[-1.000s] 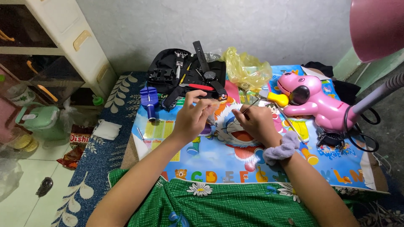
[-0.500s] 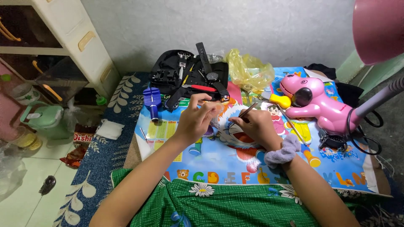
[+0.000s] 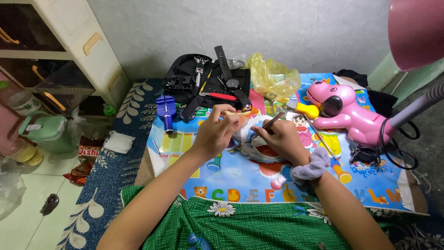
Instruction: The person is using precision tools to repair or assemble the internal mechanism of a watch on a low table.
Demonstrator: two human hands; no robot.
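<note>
My left hand (image 3: 216, 132) is pinched narrow around a tiny part I can't make out, over the cartoon mat (image 3: 240, 178). Right hand (image 3: 280, 139) grips a thin metal tool (image 3: 268, 125) like a pencil. Small, light, probably delicate, so I'd hold it by the edges.

Bright even light, soft shadows, sharp centre, wide-angle bending at edges, no glare
</note>
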